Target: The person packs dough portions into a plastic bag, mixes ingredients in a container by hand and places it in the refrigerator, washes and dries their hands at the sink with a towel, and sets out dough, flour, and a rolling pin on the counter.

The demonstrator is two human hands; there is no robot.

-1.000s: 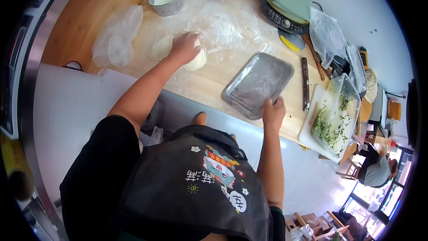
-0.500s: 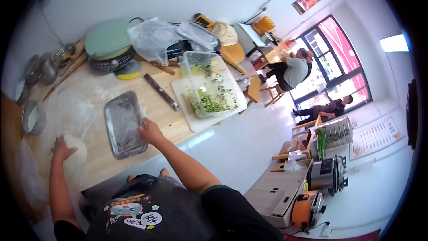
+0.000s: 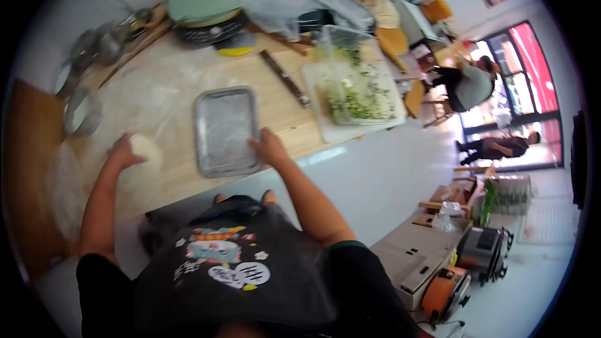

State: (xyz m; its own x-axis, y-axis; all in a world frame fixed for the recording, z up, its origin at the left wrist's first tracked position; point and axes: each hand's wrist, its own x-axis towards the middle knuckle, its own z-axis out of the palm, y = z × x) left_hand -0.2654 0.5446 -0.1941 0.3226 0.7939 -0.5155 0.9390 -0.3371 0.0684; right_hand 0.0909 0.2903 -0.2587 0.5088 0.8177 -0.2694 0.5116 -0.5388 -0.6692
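Note:
On the floured wooden table, my left hand (image 3: 123,151) is closed on the left edge of a round, pale piece of dough (image 3: 148,155). Part of the dough lies under the fingers, and the hand is slightly blurred. My right hand (image 3: 269,148) grips the right rim of a rectangular metal tray (image 3: 226,131), thumb against its edge. The tray lies flat between both hands, with a whitish film on its bottom. Behind it rests a dark, flour-dusted bar (image 3: 285,78). A clear plastic bin (image 3: 360,81) with chopped greens stands on a white cutting board (image 3: 318,112).
A green round electric griddle (image 3: 205,1), plastic bags (image 3: 278,5) and metal bowls (image 3: 108,44) line the wall side. Another bowl (image 3: 82,112) sits at the left. At the right are a cabinet (image 3: 410,253) and cookers (image 3: 446,293). Two people (image 3: 476,84) are near the door.
The camera view has shifted and turned, so the table sits higher and farther right in view. The left fingers look more curled around the dough; the right hand stays at the tray's rim.

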